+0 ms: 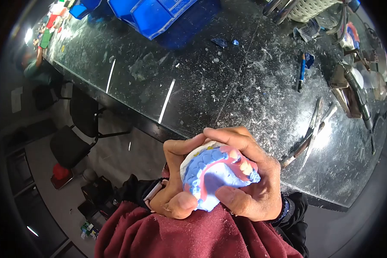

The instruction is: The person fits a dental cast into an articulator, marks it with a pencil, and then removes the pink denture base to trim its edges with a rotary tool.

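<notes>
Close to my body, above the maroon cloth (202,234) on my lap, I hold a dental cast (219,175). Its base and many of its teeth are blue, with pink gum-coloured material along the arch and a few cream teeth on the right side. A white part shows at its upper left rim. My left hand (171,195) grips the left side, thumb at the near edge and a finger along the back. From the right, my right hand (264,185) wraps round the cast, its thumb resting on the inner blue surface. Other fingertips are hidden beneath the cast.
A dusty black workbench (202,90) stretches ahead. Blue bins (152,19) stand at the back. To the right lie a blue pencil (302,73), metal tweezers (312,139) and a corded handpiece (360,96). Black chairs (69,146) and another person (36,64) are at left.
</notes>
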Demonstrator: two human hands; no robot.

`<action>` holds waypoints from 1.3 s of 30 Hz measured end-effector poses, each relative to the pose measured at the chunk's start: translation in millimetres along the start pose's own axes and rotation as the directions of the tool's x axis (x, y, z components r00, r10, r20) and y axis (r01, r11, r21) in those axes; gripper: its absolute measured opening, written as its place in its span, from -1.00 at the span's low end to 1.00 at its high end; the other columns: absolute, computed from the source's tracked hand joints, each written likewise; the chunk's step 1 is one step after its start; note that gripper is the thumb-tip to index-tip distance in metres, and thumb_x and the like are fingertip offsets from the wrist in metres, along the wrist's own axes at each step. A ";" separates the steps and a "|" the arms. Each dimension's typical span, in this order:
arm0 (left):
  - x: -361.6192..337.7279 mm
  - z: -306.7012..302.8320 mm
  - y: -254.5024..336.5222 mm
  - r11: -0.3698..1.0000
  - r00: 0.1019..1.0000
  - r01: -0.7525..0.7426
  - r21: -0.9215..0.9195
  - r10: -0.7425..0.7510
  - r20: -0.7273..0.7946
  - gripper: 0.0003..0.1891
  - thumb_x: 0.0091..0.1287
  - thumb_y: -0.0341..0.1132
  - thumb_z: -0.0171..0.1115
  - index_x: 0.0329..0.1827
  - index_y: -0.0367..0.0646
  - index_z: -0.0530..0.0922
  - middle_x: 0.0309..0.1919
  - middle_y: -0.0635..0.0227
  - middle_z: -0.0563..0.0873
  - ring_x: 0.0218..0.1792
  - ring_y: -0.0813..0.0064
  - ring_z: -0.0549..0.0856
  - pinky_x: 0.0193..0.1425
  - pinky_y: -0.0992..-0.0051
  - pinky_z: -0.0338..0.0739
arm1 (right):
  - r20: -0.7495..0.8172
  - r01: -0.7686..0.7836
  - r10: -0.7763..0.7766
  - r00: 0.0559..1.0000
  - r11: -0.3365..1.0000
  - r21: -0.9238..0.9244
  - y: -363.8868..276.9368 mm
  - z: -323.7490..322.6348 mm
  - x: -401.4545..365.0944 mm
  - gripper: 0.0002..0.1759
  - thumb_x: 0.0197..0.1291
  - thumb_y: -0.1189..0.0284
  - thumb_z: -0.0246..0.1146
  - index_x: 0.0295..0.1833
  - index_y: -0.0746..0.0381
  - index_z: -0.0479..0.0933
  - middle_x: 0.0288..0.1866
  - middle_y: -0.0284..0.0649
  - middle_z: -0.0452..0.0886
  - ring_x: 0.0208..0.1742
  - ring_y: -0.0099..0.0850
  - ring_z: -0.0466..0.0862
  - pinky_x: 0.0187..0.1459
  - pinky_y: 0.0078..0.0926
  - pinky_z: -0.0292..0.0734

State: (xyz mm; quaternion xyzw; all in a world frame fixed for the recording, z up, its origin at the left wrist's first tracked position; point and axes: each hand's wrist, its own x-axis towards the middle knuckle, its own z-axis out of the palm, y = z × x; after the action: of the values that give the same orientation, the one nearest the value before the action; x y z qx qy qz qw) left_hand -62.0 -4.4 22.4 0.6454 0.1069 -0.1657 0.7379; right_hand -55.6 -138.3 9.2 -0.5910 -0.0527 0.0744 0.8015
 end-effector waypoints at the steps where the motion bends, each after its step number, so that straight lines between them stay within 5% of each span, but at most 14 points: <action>1: 0.4 0.7 1.5 1.000 1.000 0.010 -0.002 -0.010 0.002 -0.02 -0.11 0.44 0.04 0.07 -0.35 0.18 -0.12 0.11 0.47 -0.12 0.40 0.53 -0.04 0.41 0.45 | -0.011 -0.016 0.016 1.000 1.000 0.012 -0.1 1.0 -0.1 -0.26 -0.34 0.46 0.20 0.13 0.45 0.34 -0.01 -0.04 0.42 0.00 -0.32 0.45 0.08 -0.44 0.25; 7: 8.8 -12.6 -8.1 0.925 0.942 -0.028 -0.379 0.151 0.301 -0.18 0.07 0.11 0.15 0.21 -0.20 -0.04 0.09 -0.09 0.31 0.08 0.17 0.43 0.16 0.18 0.32 | 0.003 0.001 -0.001 1.000 0.999 -0.036 -4.1 0.6 1.7 -0.26 -0.33 0.49 0.23 0.15 0.45 0.32 0.01 -0.02 0.40 0.04 -0.27 0.42 0.10 -0.40 0.24; 16: 12.0 -12.7 -10.5 0.884 0.937 0.030 -0.467 0.138 0.321 -0.22 0.03 0.11 0.17 0.19 -0.12 0.05 0.06 -0.04 0.37 0.06 0.19 0.46 0.15 0.20 0.33 | 0.011 0.052 -0.052 0.999 0.999 -0.011 -6.6 -0.8 1.8 -0.26 -0.25 0.57 0.28 0.20 0.45 0.27 0.05 0.04 0.36 0.07 -0.21 0.42 0.11 -0.35 0.28; 21: 6.6 -9.3 6.2 0.895 0.949 0.204 -0.397 -0.082 0.303 -0.24 0.03 0.13 0.12 0.18 -0.11 0.06 0.05 0.00 0.39 0.05 0.21 0.46 0.13 0.21 0.34 | 0.019 0.052 -0.051 0.999 0.999 -0.011 -7.3 -1.3 2.2 -0.25 -0.25 0.56 0.28 0.20 0.47 0.26 0.07 0.06 0.35 0.07 -0.20 0.41 0.11 -0.33 0.27; 39: 19.1 -24.5 -7.4 0.881 0.909 0.079 -0.467 0.128 0.396 -0.25 0.10 0.16 -0.02 0.16 -0.27 0.08 0.04 -0.01 0.38 0.03 0.24 0.44 0.11 0.23 0.33 | 0.008 0.020 -0.020 1.000 0.997 0.073 -2.4 -1.2 -2.1 -0.14 -0.31 0.46 0.42 0.22 0.42 0.26 0.06 0.01 0.31 0.08 -0.23 0.38 0.12 -0.34 0.24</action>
State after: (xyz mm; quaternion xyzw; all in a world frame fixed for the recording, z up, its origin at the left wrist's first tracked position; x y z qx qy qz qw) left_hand -45.8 16.9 5.0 0.3970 -0.0237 -0.2585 0.8803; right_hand -57.3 -140.6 11.1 -0.5605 -0.0593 0.0707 0.8230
